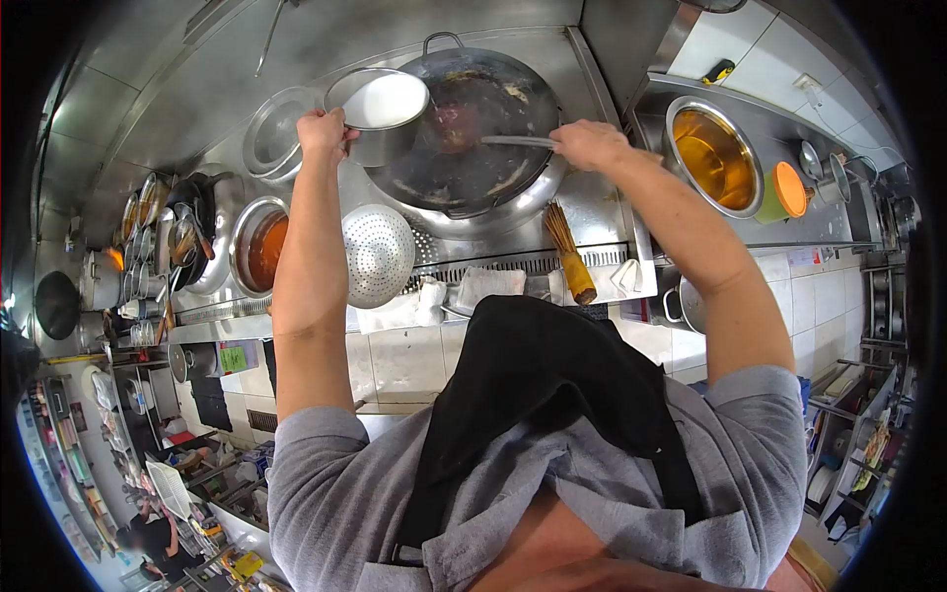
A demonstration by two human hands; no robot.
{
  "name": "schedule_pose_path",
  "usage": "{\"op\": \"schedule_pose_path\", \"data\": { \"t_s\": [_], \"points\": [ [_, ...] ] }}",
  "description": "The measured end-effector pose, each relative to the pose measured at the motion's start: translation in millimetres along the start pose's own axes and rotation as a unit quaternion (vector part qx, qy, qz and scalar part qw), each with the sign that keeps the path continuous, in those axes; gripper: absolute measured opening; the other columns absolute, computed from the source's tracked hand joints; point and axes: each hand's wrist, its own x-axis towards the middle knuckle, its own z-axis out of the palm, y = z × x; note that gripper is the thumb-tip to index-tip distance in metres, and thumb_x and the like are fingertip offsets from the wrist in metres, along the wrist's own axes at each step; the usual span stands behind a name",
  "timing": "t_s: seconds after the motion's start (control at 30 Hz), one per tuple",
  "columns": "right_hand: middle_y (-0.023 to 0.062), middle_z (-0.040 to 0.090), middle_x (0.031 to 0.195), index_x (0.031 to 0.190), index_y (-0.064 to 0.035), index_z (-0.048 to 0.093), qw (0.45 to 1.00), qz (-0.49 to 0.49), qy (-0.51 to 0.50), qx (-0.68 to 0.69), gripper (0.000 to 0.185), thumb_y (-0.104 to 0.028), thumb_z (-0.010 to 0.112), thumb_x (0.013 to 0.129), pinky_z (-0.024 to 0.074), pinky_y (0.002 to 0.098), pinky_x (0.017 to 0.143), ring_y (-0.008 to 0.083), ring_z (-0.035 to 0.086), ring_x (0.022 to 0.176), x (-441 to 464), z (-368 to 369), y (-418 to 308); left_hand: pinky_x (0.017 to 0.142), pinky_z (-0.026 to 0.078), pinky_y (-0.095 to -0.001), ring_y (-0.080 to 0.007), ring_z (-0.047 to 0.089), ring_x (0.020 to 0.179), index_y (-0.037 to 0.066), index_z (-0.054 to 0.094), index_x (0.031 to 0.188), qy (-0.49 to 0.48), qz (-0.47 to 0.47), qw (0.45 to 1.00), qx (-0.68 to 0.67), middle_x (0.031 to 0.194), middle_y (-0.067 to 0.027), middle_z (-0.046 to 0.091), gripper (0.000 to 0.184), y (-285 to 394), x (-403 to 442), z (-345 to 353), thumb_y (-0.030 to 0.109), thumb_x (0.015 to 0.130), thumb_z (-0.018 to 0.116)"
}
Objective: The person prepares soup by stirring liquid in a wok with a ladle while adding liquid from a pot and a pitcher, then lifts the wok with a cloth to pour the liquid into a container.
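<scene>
Steel is gleaming everywhere, and at far left a blurred person (163,538) is showing near the shelving, too small to read. Moving right, a steel bowl (240,242) is holding red-orange liquid (264,252), the left forearm (311,266) hiding its right side. And the left hand (324,136) is gripping a deep steel pot (383,148) by its left rim, some fingers tucking out of sight! White contents (387,103) are filling much of the opening; liquid or solid, I'm not able to tell. That pot is hanging right beside the grip, overlapping the left edge of the dark wok (473,183), while a perforated strainer (379,255) is resting below. Inside the wok, a reddish patch (455,128) is blurring, impossible to name, and a metal handle (518,141) is running toward it, its far end getting lost in the murk. The right hand (590,145) is closing firmly around that handle's outer end, the patch lying well to its left. Farther right, a wide bowl (758,183) is holding amber liquid (712,158), and an orange lid (789,187) is topping a green container (772,205), hiding whatever's inside.
</scene>
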Motion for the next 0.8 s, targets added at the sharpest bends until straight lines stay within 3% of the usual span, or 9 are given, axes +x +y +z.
{"op": "schedule_pose_path", "data": {
  "t_s": [0.13, 0.27, 0.33, 0.6, 0.67, 0.7, 0.77, 0.8],
  "points": [
    [0.0102, 0.067, 0.126, 0.126, -0.0165, 0.067, 0.999, 0.023, -0.026, -0.021, 0.033, -0.033, 0.059, 0.099, 0.0501, 0.0440, 0.100, 0.0308, 0.062, 0.120, -7.1, -32.0, 14.4, 0.041, 0.040, -0.0433, -0.0192, 0.063, 0.053, 0.003, 0.049, 0.086, -0.001, -0.008, 1.000, -0.011, 0.069, -0.0079, 0.057, 0.010, 3.2, -2.7, -1.5, 0.003, 0.083, 0.059],
    [0.0108, 0.068, 0.126, 0.125, -0.0166, 0.068, 0.998, 0.046, -0.020, -0.044, 0.032, -0.033, 0.058, 0.099, 0.0503, 0.0441, 0.100, 0.0318, 0.063, 0.119, 1.8, -9.7, -4.8, 0.043, 0.039, -0.0441, -0.0189, 0.062, 0.053, 0.003, 0.049, 0.086, 0.002, -0.008, 1.000, -0.024, 0.067, -0.0072, 0.056, 0.010, 4.7, -1.9, 2.7, 0.002, 0.083, 0.059],
    [0.0110, 0.068, 0.126, 0.125, -0.0168, 0.068, 1.000, 0.020, 0.003, 0.010, 0.032, -0.033, 0.057, 0.100, 0.0501, 0.0445, 0.100, 0.0323, 0.063, 0.119, 1.3, 7.0, -12.5, 0.043, 0.039, -0.0447, -0.0189, 0.062, 0.053, 0.002, 0.050, 0.086, 0.004, -0.012, 1.000, -0.018, 0.068, -0.0072, 0.056, 0.010, 6.3, -2.5, 4.1, 0.002, 0.083, 0.059],
    [0.0113, 0.068, 0.125, 0.122, -0.0146, 0.070, 0.999, 0.016, -0.024, -0.032, 0.033, -0.034, 0.057, 0.100, 0.0504, 0.0440, 0.099, 0.0325, 0.063, 0.118, -8.0, -33.6, 6.6, 0.047, 0.044, -0.0492, -0.0196, 0.063, 0.058, 0.000, 0.052, 0.088, 0.009, -0.012, 1.000, -0.013, 0.070, -0.0069, 0.056, 0.009, 4.4, 0.1, -0.2, 0.003, 0.084, 0.060],
    [0.0113, 0.069, 0.124, 0.121, -0.0147, 0.070, 1.000, 0.018, -0.012, -0.022, 0.032, -0.034, 0.057, 0.099, 0.0504, 0.0441, 0.099, 0.0325, 0.063, 0.118, 0.2, -15.8, -4.8, 0.037, 0.033, -0.0389, -0.0226, 0.066, 0.053, 0.002, 0.048, 0.085, 0.013, 0.018, 1.000, 0.007, 0.067, -0.0098, 0.058, 0.010, 4.3, 2.5, 4.2, 0.001, 0.085, 0.058],
    [0.0112, 0.069, 0.124, 0.120, -0.0149, 0.071, 1.000, 0.019, 0.000, -0.012, 0.032, -0.034, 0.057, 0.099, 0.0503, 0.0441, 0.099, 0.0324, 0.063, 0.118, 0.7, -7.2, -10.2, 0.037, 0.033, -0.0389, -0.0226, 0.066, 0.053, 0.002, 0.048, 0.085, 0.013, 0.019, 1.000, 0.006, 0.067, -0.0098, 0.058, 0.010, 4.5, 2.1, 5.7, 0.001, 0.085, 0.058],
    [0.0109, 0.068, 0.125, 0.122, -0.0149, 0.070, 1.000, 0.009, 0.003, 0.004, 0.033, -0.034, 0.058, 0.098, 0.0498, 0.0442, 0.100, 0.0319, 0.063, 0.120, -0.7, 3.4, -11.1, 0.047, 0.043, -0.0498, -0.0190, 0.063, 0.059, 0.000, 0.053, 0.088, 0.001, -0.004, 1.000, 0.005, 0.071, -0.0071, 0.057, 0.008, 4.7, 1.3, 4.5, 0.003, 0.083, 0.059],
    [0.0104, 0.068, 0.126, 0.123, -0.0152, 0.069, 1.000, 0.005, 0.004, 0.006, 0.033, -0.034, 0.057, 0.098, 0.0498, 0.0439, 0.100, 0.0316, 0.062, 0.120, -4.7, 1.9, -9.8, 0.047, 0.043, -0.0498, -0.0190, 0.063, 0.059, 0.000, 0.053, 0.088, 0.001, -0.004, 1.000, 0.005, 0.071, -0.0071, 0.057, 0.008, 4.6, 1.9, 3.8, 0.003, 0.083, 0.059]
  ]
}}
